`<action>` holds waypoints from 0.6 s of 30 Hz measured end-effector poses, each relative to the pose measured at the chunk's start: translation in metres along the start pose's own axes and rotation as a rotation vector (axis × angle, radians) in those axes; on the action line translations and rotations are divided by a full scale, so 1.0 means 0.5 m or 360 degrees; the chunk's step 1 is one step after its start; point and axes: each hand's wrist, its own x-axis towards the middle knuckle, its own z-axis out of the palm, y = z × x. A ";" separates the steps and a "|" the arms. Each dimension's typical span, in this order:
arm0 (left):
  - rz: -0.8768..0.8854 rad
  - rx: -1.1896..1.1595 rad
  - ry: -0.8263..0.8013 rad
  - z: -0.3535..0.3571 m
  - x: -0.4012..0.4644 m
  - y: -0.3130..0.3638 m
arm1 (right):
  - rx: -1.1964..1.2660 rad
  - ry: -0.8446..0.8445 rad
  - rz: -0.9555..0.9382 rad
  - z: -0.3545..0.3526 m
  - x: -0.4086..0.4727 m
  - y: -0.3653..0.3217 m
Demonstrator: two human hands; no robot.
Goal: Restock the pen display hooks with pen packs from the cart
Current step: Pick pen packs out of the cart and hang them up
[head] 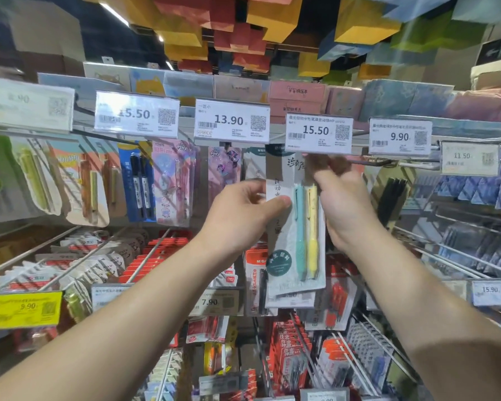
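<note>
Two bare arms reach up to the display (272, 131), where a pen pack (294, 224) with a teal and a yellow pen hangs under the 15.50 tag (318, 134), the left hand (243, 215) pinching its left edge, the right hand (342, 198) curled round its top right.

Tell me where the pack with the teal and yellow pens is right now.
In the head view, the pen pack hangs centre-right under the 15.50 price tag, held between the left hand and right hand.
</note>
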 end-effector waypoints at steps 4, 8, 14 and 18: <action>-0.0014 0.0128 0.0150 -0.003 0.014 -0.013 | -0.0368 0.0054 -0.0013 -0.002 -0.034 0.053; -0.0088 0.0098 0.0157 -0.021 0.004 -0.028 | -0.0223 0.0087 0.0005 0.019 -0.012 0.065; -0.0169 -0.0113 0.0295 -0.101 -0.046 -0.044 | -0.0308 0.0106 0.0173 0.050 0.052 0.095; -0.0214 -0.0197 0.0271 -0.147 -0.088 -0.061 | -0.0679 0.0017 0.0191 0.051 0.070 0.131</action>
